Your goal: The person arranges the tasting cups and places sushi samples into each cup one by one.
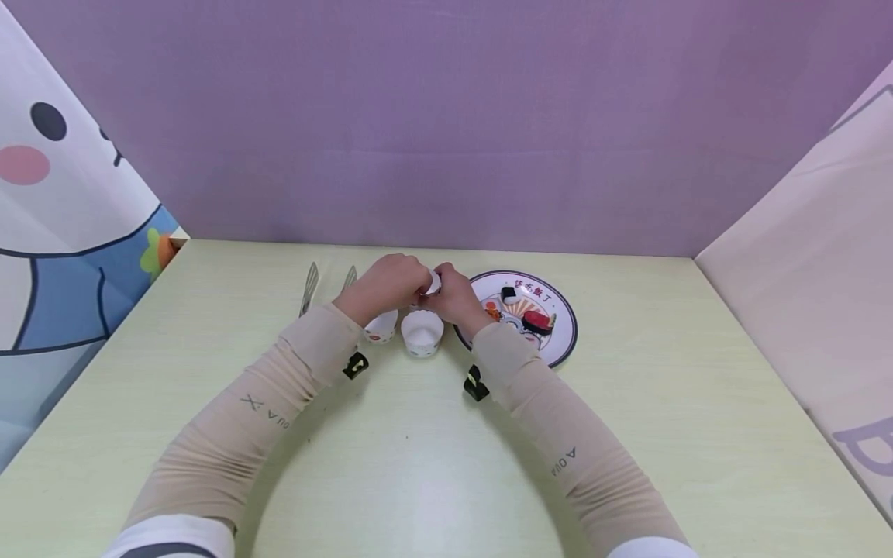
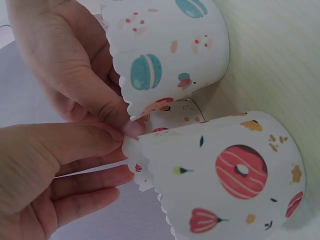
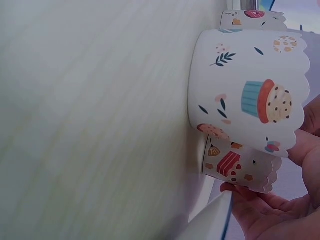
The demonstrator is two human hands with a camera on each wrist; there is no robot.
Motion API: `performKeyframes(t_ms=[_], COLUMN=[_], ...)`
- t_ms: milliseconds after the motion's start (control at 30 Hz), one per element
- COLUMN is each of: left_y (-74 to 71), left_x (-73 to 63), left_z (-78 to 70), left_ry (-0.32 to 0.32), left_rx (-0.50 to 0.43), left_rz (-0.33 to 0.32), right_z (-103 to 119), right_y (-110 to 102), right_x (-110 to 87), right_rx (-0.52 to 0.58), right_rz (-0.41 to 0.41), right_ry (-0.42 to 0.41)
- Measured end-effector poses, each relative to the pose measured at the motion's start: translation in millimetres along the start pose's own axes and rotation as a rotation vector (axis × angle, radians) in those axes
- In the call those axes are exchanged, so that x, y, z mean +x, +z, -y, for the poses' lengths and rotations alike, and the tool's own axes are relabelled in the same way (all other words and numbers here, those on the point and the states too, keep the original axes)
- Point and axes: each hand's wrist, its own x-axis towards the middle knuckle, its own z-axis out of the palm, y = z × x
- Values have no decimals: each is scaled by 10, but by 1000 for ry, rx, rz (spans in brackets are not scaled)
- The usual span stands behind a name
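Both hands meet over a white paper cupcake cup (image 1: 434, 283) behind two others. My left hand (image 1: 391, 280) pinches its scalloped rim between thumb and fingers. My right hand (image 1: 455, 298) grips the same cup from the other side; its fingers (image 3: 250, 207) lie against the printed wall in the right wrist view. Nearer stand a left paper cup (image 1: 380, 328) and a middle paper cup (image 1: 422, 335), upright and open-topped. In the left wrist view the left one has a donut print (image 2: 241, 171). Whether the held cup touches the table is unclear.
Right of the hands is a round plate (image 1: 568, 329) with a dark blue rim, bearing several sushi-like pieces, one a red-topped piece (image 1: 537, 322). Two shiny metal utensils (image 1: 310, 287) lie at the left, partly hidden by the left arm. A purple wall (image 1: 446, 139) borders the table's back.
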Motion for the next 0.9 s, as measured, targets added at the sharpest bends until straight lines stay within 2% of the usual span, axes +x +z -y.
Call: performKeyframes(t_ms=[467,700,900], left_y=[3,-12,-85], left_x=[19,-1,-27], left_z=[-39,-33,-32], left_ry=[-26,-31,-26], left_rx=[36,60,60], left_rz=[59,22,-12], right_z=[-18,-4,9], right_y=[0,-19,-30], right_x=[2,-18,-30], right_rx=[-27,2,6], right_rz=[-4,7,15], right_ry=[-19,-7,-5])
